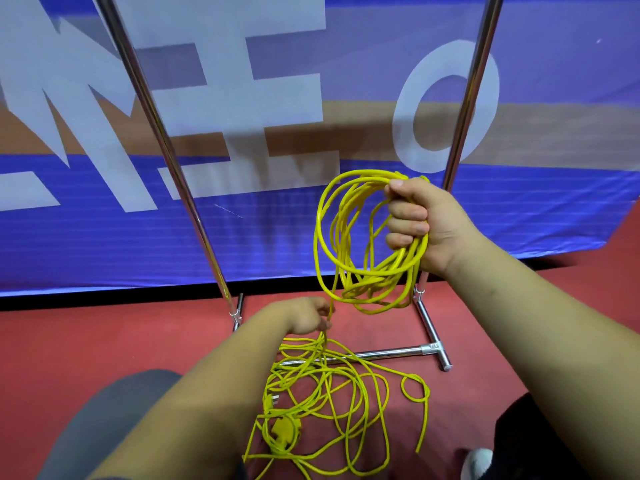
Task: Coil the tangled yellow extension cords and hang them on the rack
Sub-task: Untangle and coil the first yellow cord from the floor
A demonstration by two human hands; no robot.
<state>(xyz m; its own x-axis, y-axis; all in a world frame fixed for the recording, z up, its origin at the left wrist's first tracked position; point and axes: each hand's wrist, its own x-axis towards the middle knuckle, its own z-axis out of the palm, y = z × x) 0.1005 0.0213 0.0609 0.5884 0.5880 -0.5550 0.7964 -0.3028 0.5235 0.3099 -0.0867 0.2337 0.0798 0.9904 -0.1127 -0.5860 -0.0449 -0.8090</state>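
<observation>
Right hand (419, 223): we have its fingers curled tight round the gathered top of the coil (372, 294), held up in front of the rack's right pole, so the loops hang free and stay off the floor (104, 341).
Left hand: our left hand (308, 315) is low, thumb and fingers pinching the single strand that runs from the coil down to the tangle (313, 367). This grip lets us guide the next length up without dragging the whole heap.
Coil: several uneven loops are bunched in the right fist. They are rough rather than neat, which we judge is fine for hanging.
Tangle: most of the loose cord lies on the floor between our knees. Some strands cross the rack's base bar (388, 353).
Socket block (282, 429): it sits deep in the tangle, near us, so we expect that end to come up last.
Rack (166, 143): two shiny poles rise out of frame (we cannot see the top bar where the coil should hang).
Banner (104, 244): it hangs just behind the rack.
Stage: we judge we are midway through coiling, with hanging not yet begun.
Risk: a strand could catch under the base bar or knot as we draw it up.
</observation>
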